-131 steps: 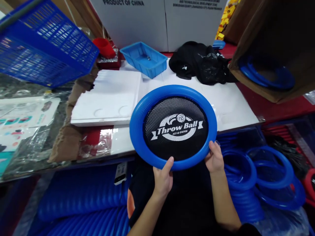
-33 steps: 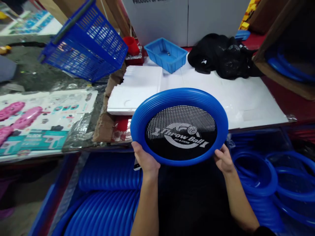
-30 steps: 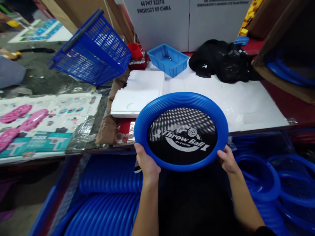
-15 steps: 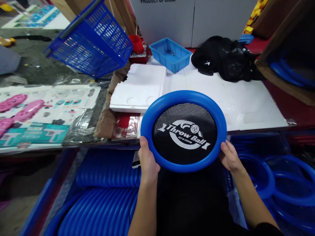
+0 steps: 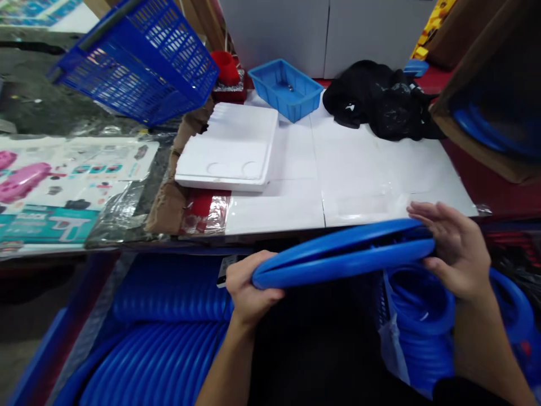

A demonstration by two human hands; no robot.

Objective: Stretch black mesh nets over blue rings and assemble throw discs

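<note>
The blue disc (image 5: pixel 344 256) sits low in the frame's centre, seen edge-on, just below the counter (image 5: pixel 359 169) edge. The left hand (image 5: pixel 245 287) has its grip closed around the disc's left rim; the right hand (image 5: pixel 459 248) wraps its right rim, fingers on top. Stacked blue rings (image 5: pixel 418 316) lie below at lower right.

Even indoor light from above, wide-angle view with soft edges

The white tabletop (image 5: pixel 359 163) is the brightest area and shows mild glare near its front edge. Below it, the space is dim and shadowed. The blue basket (image 5: pixel 135 62) to its left looks bent and slightly blurred; the hands near the front edge are a little smeared.
</note>
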